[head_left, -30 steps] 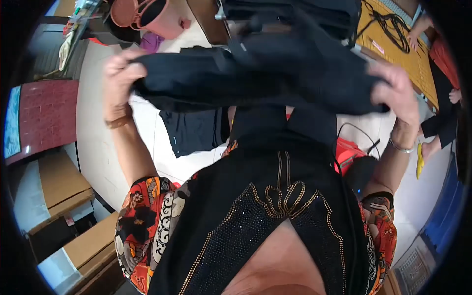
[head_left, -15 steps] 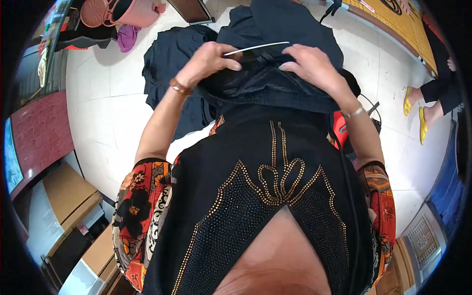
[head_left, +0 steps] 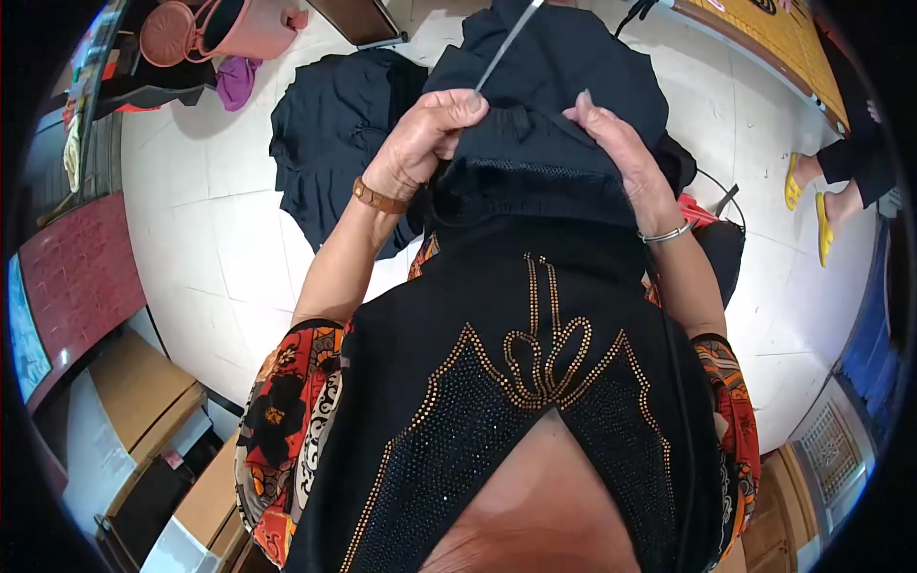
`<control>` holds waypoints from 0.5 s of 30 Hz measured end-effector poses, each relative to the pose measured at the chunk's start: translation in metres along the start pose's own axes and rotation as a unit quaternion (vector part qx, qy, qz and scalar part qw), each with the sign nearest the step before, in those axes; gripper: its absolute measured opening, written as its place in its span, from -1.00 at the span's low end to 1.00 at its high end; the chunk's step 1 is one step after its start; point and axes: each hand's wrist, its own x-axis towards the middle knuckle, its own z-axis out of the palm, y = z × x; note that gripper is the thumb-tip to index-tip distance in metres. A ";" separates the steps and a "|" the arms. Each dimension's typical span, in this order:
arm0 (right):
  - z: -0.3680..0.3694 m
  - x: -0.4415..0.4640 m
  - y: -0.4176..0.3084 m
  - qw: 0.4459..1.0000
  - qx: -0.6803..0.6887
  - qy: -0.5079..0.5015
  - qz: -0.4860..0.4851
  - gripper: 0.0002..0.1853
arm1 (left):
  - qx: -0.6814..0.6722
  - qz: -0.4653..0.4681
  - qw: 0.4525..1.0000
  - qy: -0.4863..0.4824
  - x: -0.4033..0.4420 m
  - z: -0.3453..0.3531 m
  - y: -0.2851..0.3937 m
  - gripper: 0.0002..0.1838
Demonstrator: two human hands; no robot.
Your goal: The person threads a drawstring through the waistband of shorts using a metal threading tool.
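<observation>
A black garment [head_left: 535,191] lies bunched at the centre of the frame, close to the wearer's body, with a netted panel facing up. A thin, pale strip [head_left: 506,46] rises above it, slanting to the top edge of the frame, where its far end is cut off. The left hand [head_left: 425,132], left of centre, pinches the strip's lower end between thumb and finger. The right hand [head_left: 621,153], right of centre, rests at the garment, thumb raised; whether it grips any cloth cannot be told.

The handling looks under way: the strip is already in the fingers, no join between it and the garment shows, and the garment lies unfolded. How much is left cannot be told.

Dark cloth [head_left: 564,53] spreads above the hands, and a black heap [head_left: 330,143] lies on the tiled floor [head_left: 191,201] to the left. At upper left are a pink bucket [head_left: 253,31] and a purple cloth [head_left: 236,84]. At right, another person wears yellow slippers [head_left: 824,231].
</observation>
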 end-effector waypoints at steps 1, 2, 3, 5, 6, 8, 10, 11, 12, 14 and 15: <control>-0.003 -0.001 0.002 1.000 0.014 0.000 -0.003 -0.52 | -0.017 0.007 1.000 0.000 -0.002 -0.001 0.000 -0.85; -0.003 -0.001 0.003 1.000 0.027 -0.001 -0.006 -0.51 | -0.034 0.016 0.999 0.000 -0.002 -0.001 0.000 -0.86; -0.003 -0.001 0.003 1.000 0.027 -0.001 -0.005 -0.51 | -0.035 0.015 0.999 0.000 -0.002 -0.001 0.000 -0.86; -0.002 -0.005 0.001 0.999 -0.020 0.017 -0.038 -0.50 | -0.022 0.030 0.999 0.014 0.000 0.000 -0.002 -0.84; 0.000 -0.006 -0.001 0.997 -0.043 0.025 -0.054 -0.50 | -0.015 0.037 0.999 0.021 0.000 0.000 -0.003 -0.83; -0.001 -0.006 -0.004 0.995 -0.067 0.033 -0.068 -0.49 | -0.010 0.043 0.999 0.029 0.000 0.003 -0.003 -0.82; -0.004 0.001 -0.008 0.981 -0.151 -0.075 -0.092 -0.54 | 0.029 0.021 0.999 0.027 -0.005 0.013 0.002 -0.83; -0.005 0.004 -0.011 0.967 -0.192 -0.128 -0.104 -0.56 | 0.050 0.010 0.998 0.025 -0.008 0.018 0.006 -0.83; -0.006 0.004 -0.013 0.949 -0.231 -0.181 -0.117 -0.58 | 0.071 0.000 0.997 0.023 -0.009 0.023 0.008 -0.83; 0.000 0.003 -0.017 0.942 -0.247 -0.193 -0.123 -0.62 | 0.085 0.003 0.996 0.019 -0.011 0.029 0.011 -0.84; 0.007 0.003 -0.019 0.934 -0.264 -0.206 -0.128 -0.66 | 0.098 0.007 0.995 0.016 -0.012 0.032 0.012 -0.84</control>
